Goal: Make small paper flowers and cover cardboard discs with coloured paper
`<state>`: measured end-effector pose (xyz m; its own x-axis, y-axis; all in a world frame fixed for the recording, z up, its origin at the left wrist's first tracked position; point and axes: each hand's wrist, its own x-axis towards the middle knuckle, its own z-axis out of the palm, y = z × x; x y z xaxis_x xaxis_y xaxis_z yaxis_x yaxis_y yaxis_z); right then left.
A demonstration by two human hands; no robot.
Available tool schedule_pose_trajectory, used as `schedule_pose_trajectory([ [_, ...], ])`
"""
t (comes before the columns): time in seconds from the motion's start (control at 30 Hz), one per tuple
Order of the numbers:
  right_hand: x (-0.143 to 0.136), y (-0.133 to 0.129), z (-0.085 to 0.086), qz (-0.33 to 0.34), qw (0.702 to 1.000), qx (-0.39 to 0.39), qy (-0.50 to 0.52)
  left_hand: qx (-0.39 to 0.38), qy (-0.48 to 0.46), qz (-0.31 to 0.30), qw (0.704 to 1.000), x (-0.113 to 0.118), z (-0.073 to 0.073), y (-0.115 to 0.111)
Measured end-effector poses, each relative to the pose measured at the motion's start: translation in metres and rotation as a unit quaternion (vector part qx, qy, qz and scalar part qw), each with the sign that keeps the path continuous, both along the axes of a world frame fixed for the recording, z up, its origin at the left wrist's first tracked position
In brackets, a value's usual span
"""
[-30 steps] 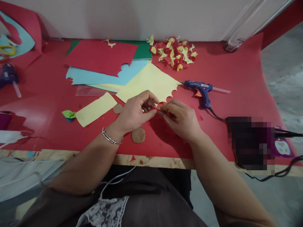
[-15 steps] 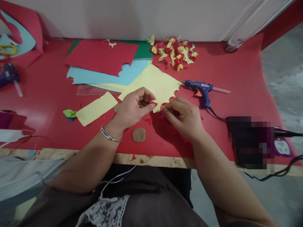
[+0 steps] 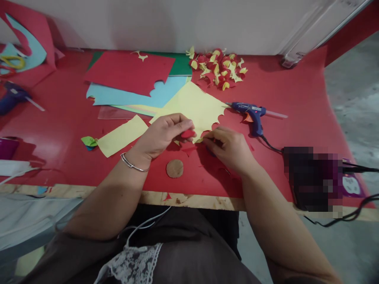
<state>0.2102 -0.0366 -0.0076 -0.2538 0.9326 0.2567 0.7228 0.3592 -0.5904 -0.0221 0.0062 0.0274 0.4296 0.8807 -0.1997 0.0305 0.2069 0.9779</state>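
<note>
My left hand, with a silver bangle at the wrist, pinches a small red piece between thumb and fingers. Just right of it, my right hand has its fingertips together on a small yellow piece. Both hands are over the front corner of a large yellow sheet with a scalloped edge. A round wooden disc lies on the red table nearer my body. Small red scraps lie between the hands.
A blue glue gun lies to the right, its cord running to a blurred dark object. Red and yellow cut pieces are heaped at the back. Coloured sheets lie back left. Another glue gun and yellow scissors are far left.
My left hand has turned, showing more of the red piece. A small yellow piece now shows at my right fingertips. The far-left glue gun has shifted and turned.
</note>
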Motion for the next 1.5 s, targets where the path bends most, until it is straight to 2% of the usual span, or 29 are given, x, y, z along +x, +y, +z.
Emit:
schedule_pose_trajectory([
  [0.1, 0.001, 0.0, -0.001, 0.002, 1.0, -0.005, -0.009, 0.056, 0.073, -0.069, 0.993, -0.001, -0.002, -0.002],
  [0.2, 0.001, -0.001, -0.001, 0.005, 1.0, -0.01, -0.012, 0.11, 0.152, -0.071, 0.98, -0.001, -0.008, -0.001],
  [0.3, 0.001, -0.001, 0.001, -0.006, 1.0, -0.003, 0.0, 0.143, 0.187, -0.059, 0.97, -0.005, -0.011, 0.002],
  [0.37, 0.001, -0.001, 0.003, -0.017, 1.0, 0.007, 0.013, 0.158, 0.187, -0.062, 0.968, -0.01, -0.009, 0.003],
  [0.43, 0.001, -0.001, 0.004, -0.027, 0.999, 0.017, 0.026, 0.165, 0.193, -0.093, 0.963, -0.016, -0.005, 0.003],
  [0.53, 0.002, -0.001, 0.005, -0.038, 0.998, 0.031, 0.04, 0.206, 0.235, -0.157, 0.937, -0.022, 0.003, 0.001],
  [0.63, 0.003, 0.0, 0.005, -0.047, 0.997, 0.037, 0.04, 0.252, 0.264, -0.171, 0.915, -0.022, 0.004, -0.001],
  [0.87, 0.002, -0.001, 0.008, -0.045, 0.997, 0.036, 0.046, 0.286, 0.306, -0.153, 0.895, -0.015, -0.005, 0.002],
  [1.1, 0.004, 0.0, 0.005, -0.062, 0.996, 0.048, 0.053, 0.275, 0.309, -0.151, 0.898, -0.022, 0.001, 0.008],
  [1.37, 0.009, 0.002, 0.003, -0.057, 0.995, 0.069, 0.042, 0.273, 0.298, -0.037, 0.914, -0.025, -0.027, 0.023],
  [1.5, 0.011, 0.004, 0.0, -0.06, 0.994, 0.071, 0.052, 0.271, 0.272, 0.033, 0.923, -0.03, -0.024, 0.029],
])
